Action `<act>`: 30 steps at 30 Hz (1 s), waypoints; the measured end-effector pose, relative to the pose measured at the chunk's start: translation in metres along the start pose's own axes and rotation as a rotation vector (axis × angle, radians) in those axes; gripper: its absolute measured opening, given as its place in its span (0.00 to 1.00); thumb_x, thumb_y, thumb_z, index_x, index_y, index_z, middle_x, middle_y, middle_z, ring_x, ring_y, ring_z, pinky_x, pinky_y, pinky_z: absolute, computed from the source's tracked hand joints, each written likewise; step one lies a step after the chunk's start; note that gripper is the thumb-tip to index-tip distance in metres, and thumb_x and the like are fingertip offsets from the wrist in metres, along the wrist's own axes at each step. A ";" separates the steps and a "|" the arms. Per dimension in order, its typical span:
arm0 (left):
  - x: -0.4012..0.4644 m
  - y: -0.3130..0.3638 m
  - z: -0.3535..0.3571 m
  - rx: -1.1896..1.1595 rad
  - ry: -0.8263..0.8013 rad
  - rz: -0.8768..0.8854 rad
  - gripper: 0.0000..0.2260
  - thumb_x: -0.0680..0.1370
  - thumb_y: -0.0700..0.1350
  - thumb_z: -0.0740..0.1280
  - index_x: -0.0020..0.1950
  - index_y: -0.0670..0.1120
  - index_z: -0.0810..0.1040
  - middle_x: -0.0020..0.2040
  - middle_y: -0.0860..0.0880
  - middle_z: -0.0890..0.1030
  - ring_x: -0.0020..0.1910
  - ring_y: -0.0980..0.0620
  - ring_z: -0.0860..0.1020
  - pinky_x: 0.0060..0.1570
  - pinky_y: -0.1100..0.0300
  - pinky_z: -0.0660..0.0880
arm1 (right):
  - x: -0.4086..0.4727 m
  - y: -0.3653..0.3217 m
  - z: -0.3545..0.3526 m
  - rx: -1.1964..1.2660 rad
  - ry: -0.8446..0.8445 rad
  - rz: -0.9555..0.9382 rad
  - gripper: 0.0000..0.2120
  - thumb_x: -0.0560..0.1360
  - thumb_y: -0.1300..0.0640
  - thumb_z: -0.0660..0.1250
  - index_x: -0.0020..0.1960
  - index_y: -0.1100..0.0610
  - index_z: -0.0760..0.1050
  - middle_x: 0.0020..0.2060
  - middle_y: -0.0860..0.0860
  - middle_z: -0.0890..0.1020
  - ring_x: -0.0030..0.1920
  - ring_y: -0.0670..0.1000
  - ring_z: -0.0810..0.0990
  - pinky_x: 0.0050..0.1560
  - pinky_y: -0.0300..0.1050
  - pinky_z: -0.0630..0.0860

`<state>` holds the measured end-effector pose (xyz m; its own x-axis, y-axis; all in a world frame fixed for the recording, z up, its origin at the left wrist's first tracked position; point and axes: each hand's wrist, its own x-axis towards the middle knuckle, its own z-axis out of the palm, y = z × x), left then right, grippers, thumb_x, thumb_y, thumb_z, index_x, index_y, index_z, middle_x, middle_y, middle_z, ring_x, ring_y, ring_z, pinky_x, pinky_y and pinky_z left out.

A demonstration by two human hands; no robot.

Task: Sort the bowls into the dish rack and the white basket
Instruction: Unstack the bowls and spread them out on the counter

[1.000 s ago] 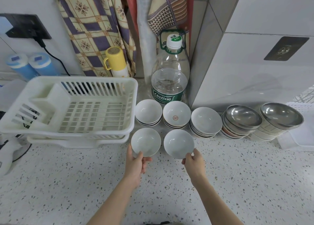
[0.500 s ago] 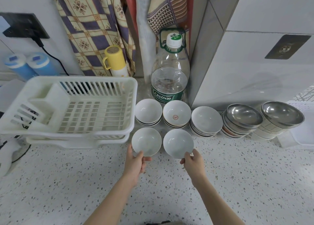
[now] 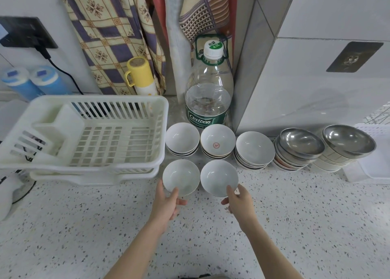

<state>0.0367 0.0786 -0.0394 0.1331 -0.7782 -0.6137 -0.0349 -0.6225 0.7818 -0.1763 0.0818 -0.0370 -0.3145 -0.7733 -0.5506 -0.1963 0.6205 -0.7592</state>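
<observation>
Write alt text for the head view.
Each hand grips a white bowl at its near rim: left hand the left bowl, right hand the right bowl. Behind stand stacked bowls and a water bottle; a white dish rack sits left.

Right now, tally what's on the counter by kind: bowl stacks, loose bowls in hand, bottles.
Stacks topped by a white ceramic bowl: 3
Stacks topped by a stainless steel bowl: 2
Single white bowls held, one in each hand: 2
Clear plastic water bottle: 1
Total: 8
</observation>
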 end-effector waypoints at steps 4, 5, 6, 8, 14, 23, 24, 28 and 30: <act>-0.008 0.003 -0.002 0.144 0.190 0.198 0.28 0.81 0.52 0.64 0.79 0.54 0.57 0.34 0.51 0.85 0.32 0.58 0.80 0.34 0.58 0.77 | -0.004 -0.008 -0.016 -0.224 0.271 -0.172 0.22 0.79 0.48 0.61 0.69 0.57 0.73 0.20 0.45 0.73 0.25 0.41 0.74 0.27 0.39 0.67; -0.009 0.006 -0.001 0.143 0.224 0.253 0.26 0.81 0.52 0.64 0.77 0.54 0.60 0.34 0.53 0.85 0.29 0.59 0.78 0.31 0.60 0.76 | -0.004 -0.012 -0.019 -0.229 0.302 -0.221 0.19 0.79 0.49 0.61 0.65 0.55 0.76 0.19 0.45 0.72 0.24 0.41 0.73 0.26 0.37 0.66; -0.009 0.011 0.002 0.135 0.236 0.294 0.24 0.81 0.53 0.64 0.76 0.54 0.63 0.34 0.54 0.85 0.27 0.60 0.76 0.28 0.63 0.74 | -0.002 -0.019 -0.019 -0.223 0.300 -0.258 0.16 0.79 0.49 0.60 0.62 0.53 0.79 0.20 0.44 0.73 0.25 0.40 0.74 0.26 0.35 0.65; -0.005 0.027 0.011 0.111 0.216 0.324 0.23 0.81 0.54 0.63 0.75 0.54 0.64 0.35 0.53 0.85 0.27 0.62 0.77 0.27 0.67 0.71 | 0.004 -0.035 -0.015 -0.168 0.224 -0.260 0.13 0.79 0.50 0.60 0.57 0.51 0.80 0.25 0.44 0.79 0.31 0.40 0.77 0.29 0.36 0.67; 0.039 0.072 0.042 -0.228 0.212 0.098 0.31 0.80 0.53 0.65 0.79 0.56 0.53 0.38 0.47 0.86 0.17 0.57 0.64 0.18 0.67 0.63 | 0.039 -0.076 0.013 0.001 0.071 0.015 0.15 0.78 0.50 0.59 0.47 0.61 0.76 0.32 0.46 0.84 0.41 0.54 0.74 0.45 0.46 0.71; 0.074 0.080 0.052 -0.386 0.306 -0.010 0.25 0.81 0.46 0.64 0.75 0.59 0.60 0.30 0.53 0.85 0.20 0.56 0.66 0.17 0.68 0.64 | 0.058 -0.091 0.037 -0.034 0.220 -0.016 0.17 0.80 0.57 0.56 0.34 0.54 0.72 0.36 0.51 0.84 0.33 0.44 0.74 0.44 0.42 0.68; 0.074 0.080 0.051 -0.385 0.305 -0.005 0.25 0.81 0.44 0.63 0.75 0.60 0.60 0.31 0.53 0.85 0.24 0.54 0.68 0.18 0.68 0.65 | 0.059 -0.091 0.039 -0.037 0.231 -0.018 0.16 0.79 0.59 0.56 0.35 0.55 0.74 0.37 0.52 0.84 0.33 0.43 0.73 0.43 0.42 0.67; 0.078 0.083 0.048 -0.391 0.308 -0.022 0.17 0.80 0.42 0.60 0.63 0.61 0.63 0.31 0.50 0.85 0.24 0.56 0.69 0.20 0.69 0.67 | 0.059 -0.097 0.042 0.026 0.260 0.011 0.13 0.75 0.64 0.56 0.38 0.59 0.77 0.36 0.53 0.83 0.32 0.44 0.73 0.33 0.40 0.66; 0.079 0.083 0.047 -0.391 0.320 -0.033 0.09 0.79 0.42 0.61 0.57 0.54 0.68 0.31 0.50 0.84 0.19 0.60 0.68 0.22 0.69 0.68 | 0.059 -0.099 0.043 0.043 0.273 0.015 0.13 0.75 0.65 0.55 0.38 0.59 0.75 0.37 0.54 0.83 0.32 0.45 0.73 0.31 0.38 0.65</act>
<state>-0.0027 -0.0385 -0.0280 0.4267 -0.6563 -0.6223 0.3403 -0.5210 0.7828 -0.1357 -0.0304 -0.0093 -0.5568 -0.6967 -0.4523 -0.1521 0.6209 -0.7690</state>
